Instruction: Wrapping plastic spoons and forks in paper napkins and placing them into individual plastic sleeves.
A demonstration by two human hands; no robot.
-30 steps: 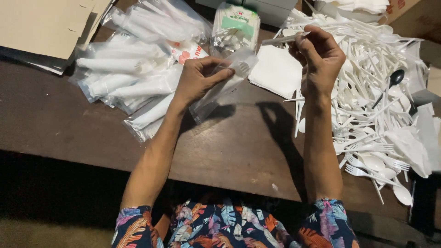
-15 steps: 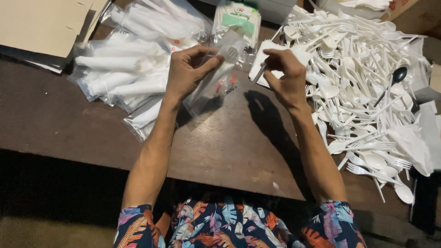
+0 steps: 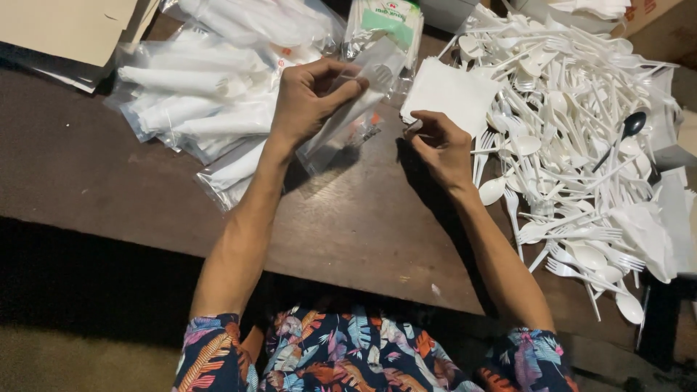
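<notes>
My left hand [image 3: 308,101] pinches a thin, slippery clear bag [image 3: 348,109] above the bench [image 3: 348,218], best gripped at its mouth. My right hand [image 3: 441,149] closes on a soft napkin [image 3: 446,94].

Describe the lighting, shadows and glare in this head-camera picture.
Head view: light comes from above; the left hand and right hand cast dark shadows on the brown table; glare whitens the wrapped packets and cutlery pile; foreground floor nearly black.

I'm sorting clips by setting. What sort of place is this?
Likely a small packing workbench: a dark wooden table bears a heap of loose white plastic cutlery and a pile of filled clear packets. The left hand holds one clear packet.
</notes>
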